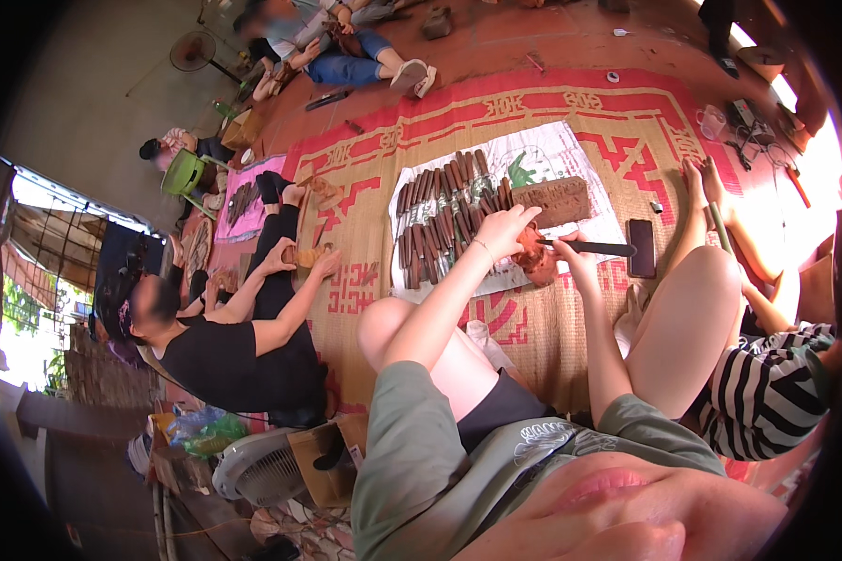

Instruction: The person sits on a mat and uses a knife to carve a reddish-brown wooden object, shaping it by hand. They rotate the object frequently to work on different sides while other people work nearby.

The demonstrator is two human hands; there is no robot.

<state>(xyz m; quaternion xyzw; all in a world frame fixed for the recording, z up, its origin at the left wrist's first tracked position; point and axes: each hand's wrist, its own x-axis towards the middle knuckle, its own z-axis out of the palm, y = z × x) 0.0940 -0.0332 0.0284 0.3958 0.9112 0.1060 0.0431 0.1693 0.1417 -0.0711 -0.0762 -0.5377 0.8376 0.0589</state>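
Note:
My left hand (507, 230) is closed on a reddish-brown carved piece (539, 266) of irregular shape, steadying it at the near edge of a white printed cloth (585, 154). In my right hand (577, 262) is a slim tool with a long black handle (608, 249); its tip points left at the carved piece, and whether it touches cannot be made out. Just beyond my hands lies a rough brown block (554, 200). To the left, several dark-handled carving tools (430, 248) lie in two rows on the cloth.
A phone (641, 249) rests on the patterned mat (355, 252) to my right. On the left a person in black (225, 351) works on a small piece. Someone in stripes (767, 383) sits close on my right. A fan (257, 467) stands at lower left.

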